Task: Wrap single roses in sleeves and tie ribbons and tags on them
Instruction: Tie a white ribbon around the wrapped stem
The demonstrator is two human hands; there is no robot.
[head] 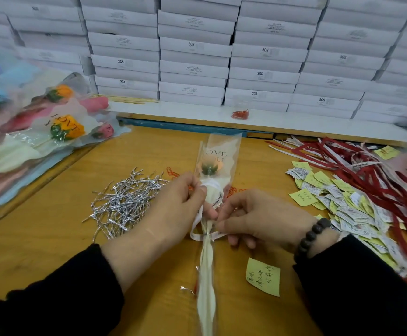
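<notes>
A single rose in a clear and cream sleeve (218,154) printed "LOVE YOU" lies upright on the wooden table, its green sepals showing. A white ribbon (199,235) is looped round the gathered stem and held by a thin wire tie. My left hand (173,207) pinches the ribbon and sleeve at the neck, just under the flower. My right hand (258,219), with a dark bead bracelet on the wrist, pinches the ribbon's other end close to the stem.
A heap of silver twist ties (127,200) lies to the left. Wrapped roses (62,127) are piled at far left. Red and white ribbons (357,166) and several paper tags (343,202) cover the right. A yellow note (263,276) lies near the stem. White boxes (195,49) are stacked behind.
</notes>
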